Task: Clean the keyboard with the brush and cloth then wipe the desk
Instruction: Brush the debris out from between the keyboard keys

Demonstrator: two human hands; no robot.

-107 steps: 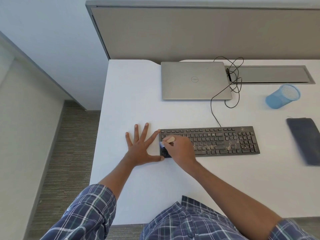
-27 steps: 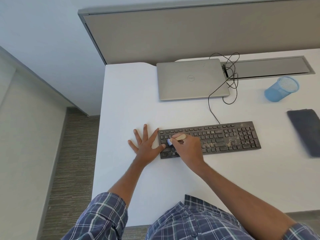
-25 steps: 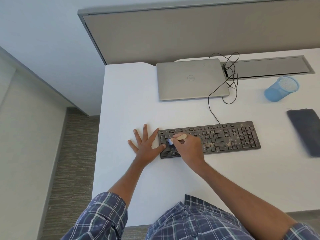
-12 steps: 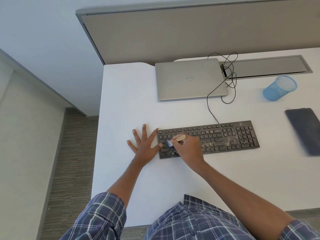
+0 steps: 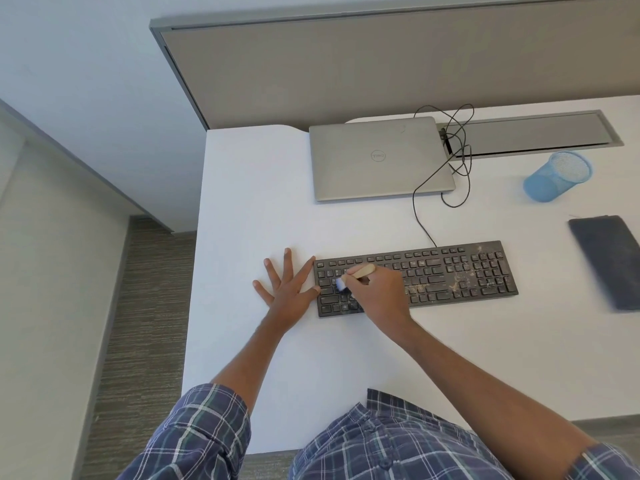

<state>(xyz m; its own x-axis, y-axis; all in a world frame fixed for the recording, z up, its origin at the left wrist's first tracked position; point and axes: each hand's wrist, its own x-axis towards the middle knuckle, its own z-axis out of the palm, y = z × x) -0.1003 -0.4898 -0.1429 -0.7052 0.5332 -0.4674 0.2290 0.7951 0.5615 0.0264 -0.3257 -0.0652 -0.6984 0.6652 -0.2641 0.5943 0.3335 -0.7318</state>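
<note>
At nine o'clock on the keyboard (image 5: 450, 277), the right hand (image 5: 381, 294) grips the brush (image 5: 360, 271), bristles on the keys; the left hand (image 5: 285, 294) lies flat, spread, touching its edge. Brushing seems underway; next, work toward the crumbs at three o'clock.

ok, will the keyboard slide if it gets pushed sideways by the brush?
Likely yes if unbraced: the keyboard looks thin, rigid and flat on a smooth desk, so it should shift as one piece. The left hand lies spread against its left end, probably stopping that while the right hand works the brush. The slack cable likely adds no restraint.
</note>
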